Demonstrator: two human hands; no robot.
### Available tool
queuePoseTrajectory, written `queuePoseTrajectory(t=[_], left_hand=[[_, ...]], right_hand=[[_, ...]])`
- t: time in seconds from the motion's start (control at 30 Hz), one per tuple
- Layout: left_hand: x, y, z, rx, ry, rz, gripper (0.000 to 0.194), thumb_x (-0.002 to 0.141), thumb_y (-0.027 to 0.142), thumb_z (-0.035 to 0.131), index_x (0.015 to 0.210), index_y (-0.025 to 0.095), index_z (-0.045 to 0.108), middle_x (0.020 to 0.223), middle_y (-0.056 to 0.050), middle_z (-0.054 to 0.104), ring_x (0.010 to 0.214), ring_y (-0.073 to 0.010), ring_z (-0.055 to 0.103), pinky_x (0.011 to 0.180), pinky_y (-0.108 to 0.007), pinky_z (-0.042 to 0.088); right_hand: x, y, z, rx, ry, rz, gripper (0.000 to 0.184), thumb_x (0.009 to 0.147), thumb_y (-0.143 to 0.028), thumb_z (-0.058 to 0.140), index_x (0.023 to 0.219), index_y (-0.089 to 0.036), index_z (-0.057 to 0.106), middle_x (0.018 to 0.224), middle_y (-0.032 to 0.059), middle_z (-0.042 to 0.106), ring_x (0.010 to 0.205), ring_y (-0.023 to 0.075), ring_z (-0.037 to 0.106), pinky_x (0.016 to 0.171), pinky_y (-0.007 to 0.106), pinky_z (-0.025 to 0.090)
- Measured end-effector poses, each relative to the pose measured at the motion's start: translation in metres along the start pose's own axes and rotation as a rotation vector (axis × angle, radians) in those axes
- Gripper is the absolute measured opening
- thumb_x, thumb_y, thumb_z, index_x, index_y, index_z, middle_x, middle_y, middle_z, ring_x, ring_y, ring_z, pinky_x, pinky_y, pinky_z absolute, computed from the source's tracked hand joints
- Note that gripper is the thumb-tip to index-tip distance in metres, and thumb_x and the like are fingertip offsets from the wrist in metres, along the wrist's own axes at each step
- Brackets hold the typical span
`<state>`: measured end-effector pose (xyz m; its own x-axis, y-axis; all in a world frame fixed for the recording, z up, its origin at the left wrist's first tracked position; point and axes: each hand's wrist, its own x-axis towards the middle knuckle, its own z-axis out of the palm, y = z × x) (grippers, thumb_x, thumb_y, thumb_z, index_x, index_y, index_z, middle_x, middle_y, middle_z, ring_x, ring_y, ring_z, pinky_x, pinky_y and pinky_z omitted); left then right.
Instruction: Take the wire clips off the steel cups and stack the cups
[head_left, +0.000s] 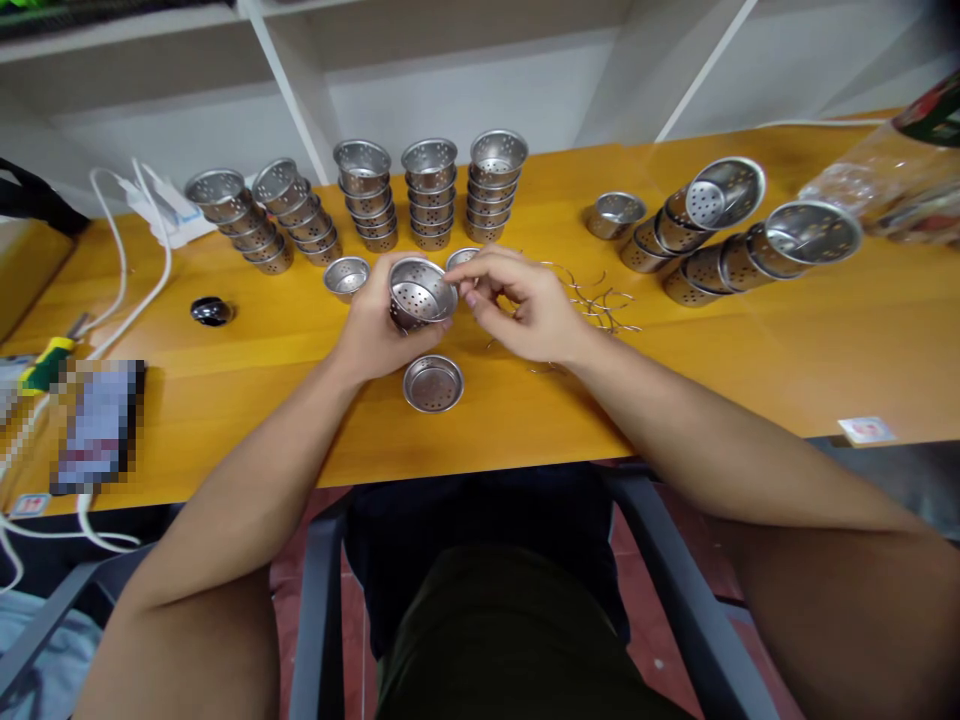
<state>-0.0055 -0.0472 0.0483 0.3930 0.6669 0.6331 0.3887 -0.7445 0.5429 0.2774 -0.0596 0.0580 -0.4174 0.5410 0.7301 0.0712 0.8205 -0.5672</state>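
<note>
My left hand is wrapped around a perforated metal cup, tilted so that its inside faces me. My right hand is at the cup's right rim, its index finger reaching to the edge and the other fingers curled. Whatever lies between those fingertips is too small to make out. In front of the held cup, a shallow perforated cup rests on the table. Behind my hands are two more small cups, one on the left and one partly hidden. Thin curved metal wires lie loosely beside my right hand.
Several stacks of perforated cups line the back of the wooden table. Leaning stacks and a single cup are at the right, near a clear plastic bottle. White cables and a phone are at the left.
</note>
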Motion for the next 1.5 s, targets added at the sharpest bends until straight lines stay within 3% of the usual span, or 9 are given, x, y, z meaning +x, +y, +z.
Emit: queuePoseTrajectory(t=[0.2, 0.47, 0.6, 0.8, 0.97, 1.17, 1.37, 1.5], left_hand=[[0.001, -0.002, -0.002, -0.024, 0.027, 0.0, 0.089, 0.094, 0.066, 0.109, 0.16, 0.03, 0.063, 0.146, -0.013, 0.078, 0.142, -0.0425, 0.081, 0.13, -0.066, 0.069], [0.001, 0.004, 0.0, -0.009, 0.0, -0.015, 0.089, 0.092, 0.061, 0.112, 0.159, 0.03, 0.063, 0.139, -0.011, 0.08, 0.137, -0.0412, 0.082, 0.126, -0.065, 0.071], [0.001, 0.005, 0.001, -0.022, -0.029, -0.022, 0.093, 0.09, 0.062, 0.113, 0.16, 0.03, 0.061, 0.138, -0.011, 0.08, 0.134, -0.0404, 0.083, 0.124, -0.064, 0.072], [0.001, 0.006, 0.001, -0.017, -0.041, 0.003, 0.089, 0.091, 0.058, 0.11, 0.16, 0.028, 0.062, 0.143, -0.011, 0.079, 0.131, -0.0379, 0.083, 0.122, -0.059, 0.073], [0.001, 0.006, 0.001, -0.039, -0.07, -0.041, 0.089, 0.088, 0.055, 0.111, 0.16, 0.028, 0.064, 0.144, -0.011, 0.081, 0.133, -0.0377, 0.083, 0.121, -0.057, 0.072], [0.003, 0.002, -0.002, -0.065, -0.112, -0.009, 0.088, 0.088, 0.057, 0.112, 0.157, 0.029, 0.065, 0.147, -0.013, 0.082, 0.137, -0.0381, 0.083, 0.121, -0.056, 0.071], [0.003, -0.001, -0.002, -0.063, -0.146, -0.014, 0.089, 0.086, 0.049, 0.113, 0.159, 0.031, 0.064, 0.154, -0.014, 0.081, 0.143, -0.0405, 0.082, 0.125, -0.059, 0.07], [0.003, -0.001, -0.002, -0.04, -0.14, -0.015, 0.087, 0.087, 0.045, 0.113, 0.158, 0.029, 0.064, 0.155, -0.014, 0.081, 0.145, -0.0401, 0.081, 0.128, -0.059, 0.07]], right_hand=[[0.0, 0.0, -0.003, -0.122, -0.095, -0.072, 0.049, 0.11, -0.015, 0.069, 0.155, -0.028, 0.083, 0.125, 0.0085, 0.076, 0.099, 0.0224, 0.07, 0.079, 0.033, 0.062], [-0.004, 0.002, 0.0, -0.17, -0.177, -0.088, 0.057, 0.11, -0.012, 0.066, 0.163, -0.03, 0.079, 0.133, 0.0085, 0.074, 0.103, 0.0222, 0.07, 0.085, 0.034, 0.063], [-0.002, -0.002, 0.0, -0.179, -0.18, -0.106, 0.047, 0.109, -0.01, 0.064, 0.15, -0.027, 0.08, 0.126, 0.008, 0.071, 0.104, 0.0237, 0.069, 0.086, 0.035, 0.061], [-0.002, -0.011, -0.007, -0.264, -0.205, 0.011, 0.041, 0.107, -0.011, 0.067, 0.144, -0.028, 0.072, 0.125, 0.0065, 0.073, 0.09, 0.0222, 0.065, 0.088, 0.038, 0.059], [-0.001, -0.015, -0.008, -0.322, -0.204, -0.009, 0.03, 0.111, -0.018, 0.068, 0.139, -0.027, 0.071, 0.121, 0.0074, 0.072, 0.098, 0.0253, 0.067, 0.093, 0.039, 0.061], [0.004, -0.017, -0.009, -0.256, -0.251, -0.022, 0.009, 0.118, -0.027, 0.071, 0.126, -0.026, 0.068, 0.112, 0.0049, 0.07, 0.092, 0.0226, 0.065, 0.087, 0.037, 0.056], [0.002, -0.012, -0.007, -0.24, -0.247, -0.012, 0.019, 0.124, -0.043, 0.077, 0.121, -0.027, 0.067, 0.111, 0.0043, 0.071, 0.092, 0.0226, 0.064, 0.086, 0.037, 0.054], [0.0, -0.009, -0.005, -0.216, -0.233, 0.016, 0.019, 0.126, -0.044, 0.077, 0.124, -0.027, 0.068, 0.112, 0.0043, 0.071, 0.093, 0.0232, 0.064, 0.086, 0.037, 0.055]])
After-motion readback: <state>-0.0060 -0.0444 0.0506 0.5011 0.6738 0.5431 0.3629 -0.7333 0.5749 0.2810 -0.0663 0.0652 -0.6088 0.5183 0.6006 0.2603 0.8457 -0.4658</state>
